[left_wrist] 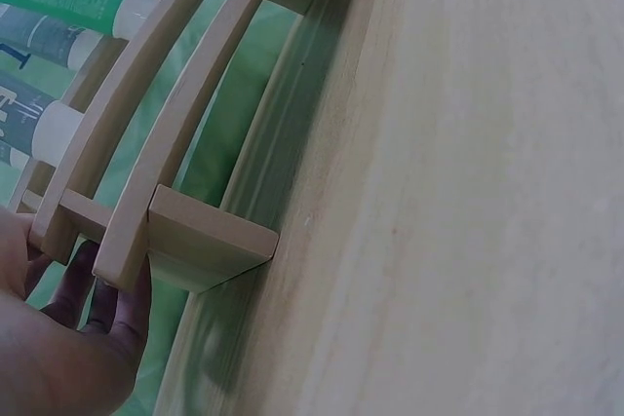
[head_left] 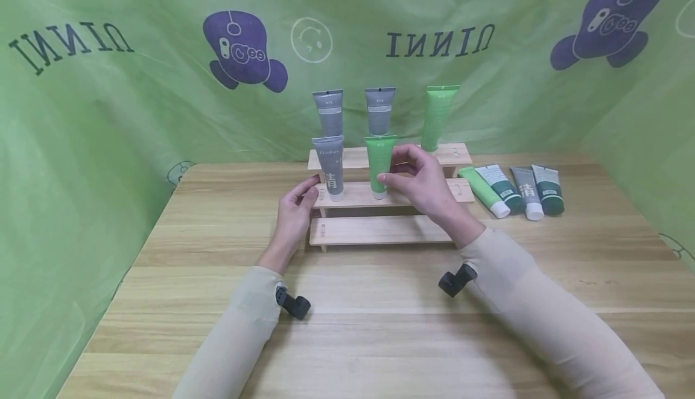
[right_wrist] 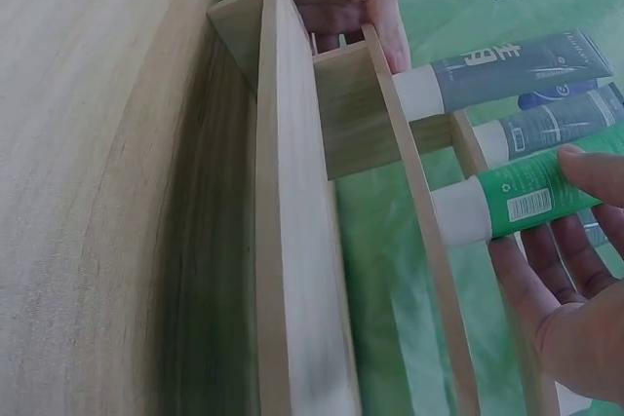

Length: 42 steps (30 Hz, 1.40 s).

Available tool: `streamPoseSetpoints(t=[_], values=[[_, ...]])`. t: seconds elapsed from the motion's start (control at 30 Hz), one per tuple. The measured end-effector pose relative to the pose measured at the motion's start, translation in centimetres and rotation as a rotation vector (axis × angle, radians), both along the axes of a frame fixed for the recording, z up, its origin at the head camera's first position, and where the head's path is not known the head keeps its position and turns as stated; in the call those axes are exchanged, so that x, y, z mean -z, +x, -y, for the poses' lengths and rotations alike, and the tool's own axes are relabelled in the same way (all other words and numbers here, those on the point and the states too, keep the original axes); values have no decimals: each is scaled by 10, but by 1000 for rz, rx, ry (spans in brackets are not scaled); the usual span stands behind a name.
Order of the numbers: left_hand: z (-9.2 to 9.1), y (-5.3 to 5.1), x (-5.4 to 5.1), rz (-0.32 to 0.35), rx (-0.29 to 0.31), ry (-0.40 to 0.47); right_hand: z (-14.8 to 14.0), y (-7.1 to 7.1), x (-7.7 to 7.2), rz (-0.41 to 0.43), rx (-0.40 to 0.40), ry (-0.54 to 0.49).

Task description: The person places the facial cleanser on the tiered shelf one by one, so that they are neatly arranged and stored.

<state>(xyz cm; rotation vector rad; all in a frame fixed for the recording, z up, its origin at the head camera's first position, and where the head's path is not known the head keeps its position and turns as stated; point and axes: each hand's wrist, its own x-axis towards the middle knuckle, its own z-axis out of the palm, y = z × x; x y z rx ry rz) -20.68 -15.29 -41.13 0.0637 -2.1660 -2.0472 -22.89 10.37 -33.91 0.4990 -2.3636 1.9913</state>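
Note:
On the middle step of a wooden rack (head_left: pixel 380 230), a green tube (head_left: pixel 379 166) stands cap down, pinched between the thumb and fingers of my right hand (head_left: pixel 420 181). Just left of it stands a grey tube (head_left: pixel 330 166) on the same step. My left hand (head_left: pixel 295 215) holds the rack's left end; in the left wrist view its fingers (left_wrist: pixel 127 323) curl around the end of a step. The right wrist view shows the green tube's white cap (right_wrist: pixel 461 212) at the step's edge. Two grey tubes (head_left: pixel 331 112) and a taller green tube (head_left: pixel 438 118) stand on the top step.
Right of the rack, several tubes lie on the table: a light green one (head_left: pixel 483 191), a grey one (head_left: pixel 526 191) and two white and dark green ones (head_left: pixel 548 189). The rack's lowest step bears no tube. A green printed cloth (head_left: pixel 347 43) hangs behind.

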Motion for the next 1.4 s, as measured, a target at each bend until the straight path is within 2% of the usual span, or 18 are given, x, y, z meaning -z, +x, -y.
streamPoseSetpoints(t=[0.4, 0.67, 1.0, 1.17, 1.4], values=[[0, 1, 0, -1, 3, 5, -1, 3, 2, -13, -2, -27], [-1, 2, 0, 8, -6, 7, -12, 8, 3, 4, -27, -36], [2, 4, -7, 134, -42, 61, -50, 28, 8, 3, 13, 88], [3, 4, -7, 155, -48, 58, -76, 41, 9, -10, 30, 159], [0, 8, -9, 156, -60, 28, -113, 56, 11, -44, 39, 167]])
